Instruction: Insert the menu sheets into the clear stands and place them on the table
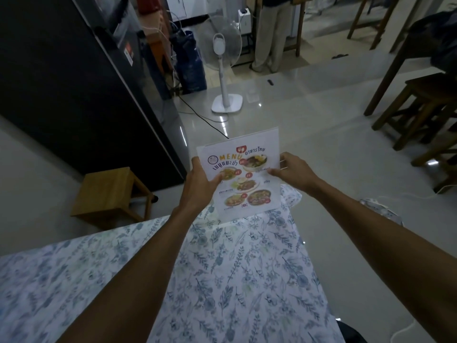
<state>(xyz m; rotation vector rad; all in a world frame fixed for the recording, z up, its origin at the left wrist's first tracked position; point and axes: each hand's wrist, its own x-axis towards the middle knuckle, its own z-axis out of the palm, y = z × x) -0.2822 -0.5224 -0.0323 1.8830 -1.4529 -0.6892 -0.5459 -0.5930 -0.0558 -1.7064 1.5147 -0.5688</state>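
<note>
A white menu sheet (249, 179) printed with food photos and the word MENU sits inside a clear stand (273, 132), whose transparent top edge shows just above the paper. The stand is upright with its foot at the far corner of the table (222, 280), which wears a blue floral cloth. My left hand (201, 180) grips the stand's left edge, thumb across the front. My right hand (289, 169) pinches its right edge at about the same height. The stand's base is hidden behind the sheet and cloth.
A black fridge (81, 90) stands at the left, with a small wooden stool (111, 191) beside it. A white pedestal fan (223, 70) and its black cable are on the tiled floor ahead. Dark wooden stools (425, 112) stand at right. A person's legs (269, 33) are at the back.
</note>
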